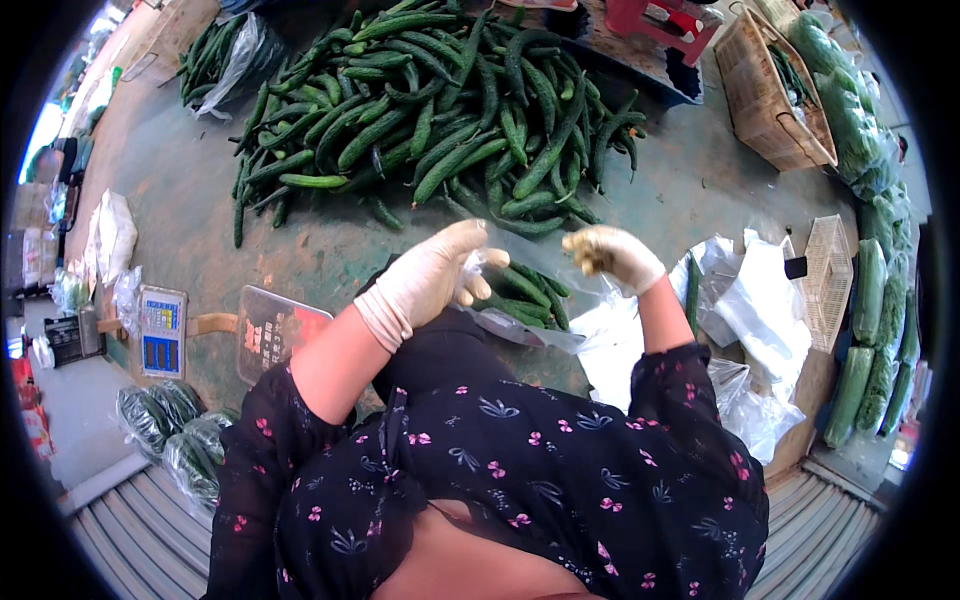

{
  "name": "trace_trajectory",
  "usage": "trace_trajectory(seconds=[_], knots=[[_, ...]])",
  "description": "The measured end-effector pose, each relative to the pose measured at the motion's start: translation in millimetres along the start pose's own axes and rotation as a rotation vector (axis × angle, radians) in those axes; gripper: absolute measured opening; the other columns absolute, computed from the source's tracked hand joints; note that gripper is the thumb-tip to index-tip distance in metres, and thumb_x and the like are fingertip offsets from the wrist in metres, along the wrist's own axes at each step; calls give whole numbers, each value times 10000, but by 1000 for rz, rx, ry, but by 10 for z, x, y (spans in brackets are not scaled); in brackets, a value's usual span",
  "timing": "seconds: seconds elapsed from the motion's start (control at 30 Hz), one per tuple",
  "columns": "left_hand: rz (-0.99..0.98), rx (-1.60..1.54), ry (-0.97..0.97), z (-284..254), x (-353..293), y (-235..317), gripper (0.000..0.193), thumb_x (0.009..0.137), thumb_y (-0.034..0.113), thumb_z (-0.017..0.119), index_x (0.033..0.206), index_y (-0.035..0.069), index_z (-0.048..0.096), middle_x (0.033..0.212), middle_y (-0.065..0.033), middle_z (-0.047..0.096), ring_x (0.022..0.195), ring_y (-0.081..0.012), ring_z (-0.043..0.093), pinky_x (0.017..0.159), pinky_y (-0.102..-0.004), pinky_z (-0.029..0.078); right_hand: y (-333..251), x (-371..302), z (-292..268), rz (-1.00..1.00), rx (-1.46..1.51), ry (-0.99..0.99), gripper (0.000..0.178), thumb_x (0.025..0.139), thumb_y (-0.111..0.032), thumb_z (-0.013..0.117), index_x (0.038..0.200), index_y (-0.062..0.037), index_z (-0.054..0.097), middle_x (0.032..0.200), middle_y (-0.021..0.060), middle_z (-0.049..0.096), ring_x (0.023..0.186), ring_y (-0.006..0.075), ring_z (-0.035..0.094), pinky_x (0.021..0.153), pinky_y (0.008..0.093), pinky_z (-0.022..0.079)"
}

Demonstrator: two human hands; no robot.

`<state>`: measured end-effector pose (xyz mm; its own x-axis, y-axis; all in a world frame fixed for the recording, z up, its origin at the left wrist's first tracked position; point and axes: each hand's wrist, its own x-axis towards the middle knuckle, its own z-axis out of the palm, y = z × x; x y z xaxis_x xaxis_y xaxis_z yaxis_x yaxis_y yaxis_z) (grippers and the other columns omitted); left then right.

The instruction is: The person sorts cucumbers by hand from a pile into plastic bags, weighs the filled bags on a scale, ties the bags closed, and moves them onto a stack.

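Note:
A clear plastic bag [530, 338] with several green cucumbers [527, 291] in it lies in front of me, its mouth spread between my hands. My left hand [432, 278], in a whitish glove, has its fingers curled at the left side of the bag's mouth. On the other side, my gloved right hand [615, 258] has bent fingers closed at the bag's thin film; its fingertips look stained. Just beyond both hands rises a big heap of dark green cucumbers [430, 110].
A scale platform [283, 335] and its display [162, 330] stand left, near bagged cucumbers [190, 455]. White plastic bags [755, 310] and a flat basket [828, 285] lie right. A crate [775, 100] and a red stool [668, 28] are farther back; packed cucumbers [872, 330] line the right edge.

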<state>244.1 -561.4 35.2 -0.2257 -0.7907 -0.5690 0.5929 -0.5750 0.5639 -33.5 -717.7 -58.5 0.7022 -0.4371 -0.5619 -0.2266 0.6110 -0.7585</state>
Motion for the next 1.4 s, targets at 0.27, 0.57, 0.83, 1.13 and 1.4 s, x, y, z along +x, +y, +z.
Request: trace_trajectory(seconds=[0.27, 0.57, 0.83, 1.13, 1.4], knots=[[-18, 99, 41, 144, 28, 104, 600, 881, 281, 551, 1340, -1, 285, 1069, -188, 592, 589, -161, 586, 470, -215, 457, 252, 1934, -94, 202, -319, 716, 536, 690, -252, 757, 1099, 2, 522, 919, 117, 644, 766, 217, 625, 664, 319, 501], [-65, 68, 24, 76, 17, 231, 621, 889, 281, 514, 1371, -11, 254, 1138, -138, 575, 610, -128, 555, 502, -194, 427, 543, 2308, -20, 89, -458, 804, 825, 625, -215, 771, 1265, 38, 316, 1130, 161, 558, 998, 259, 569, 854, 339, 469], [-3, 26, 103, 206, 38, 234, 663, 863, 290, 558, 1391, 33, 250, 1215, -70, 522, 663, -141, 557, 524, -214, 415, 270, 888, 9, -172, 376, -115, 565, 697, -23, 690, 1217, -11, 470, 954, 47, 583, 872, 155, 568, 795, 307, 476], [70, -28, 152, 227, 5, 161, 453, 805, 360, 630, 1182, 169, 469, 1222, -18, 501, 791, -176, 557, 602, -266, 396, -59, -111, 1129, -427, -185, -35, 457, 677, -8, 704, 1111, -39, 566, 1037, 20, 571, 990, 131, 516, 909, 295, 405], [128, -323, 57, -72, -60, 101, 397, 818, 373, 598, 1118, 128, 511, 1156, -67, 549, 697, -200, 584, 559, -266, 435, 1794, 286, 224, 367, -1310, -417, 562, 604, -222, 697, 1110, -11, 575, 953, 153, 645, 875, 272, 582, 804, 388, 431]])
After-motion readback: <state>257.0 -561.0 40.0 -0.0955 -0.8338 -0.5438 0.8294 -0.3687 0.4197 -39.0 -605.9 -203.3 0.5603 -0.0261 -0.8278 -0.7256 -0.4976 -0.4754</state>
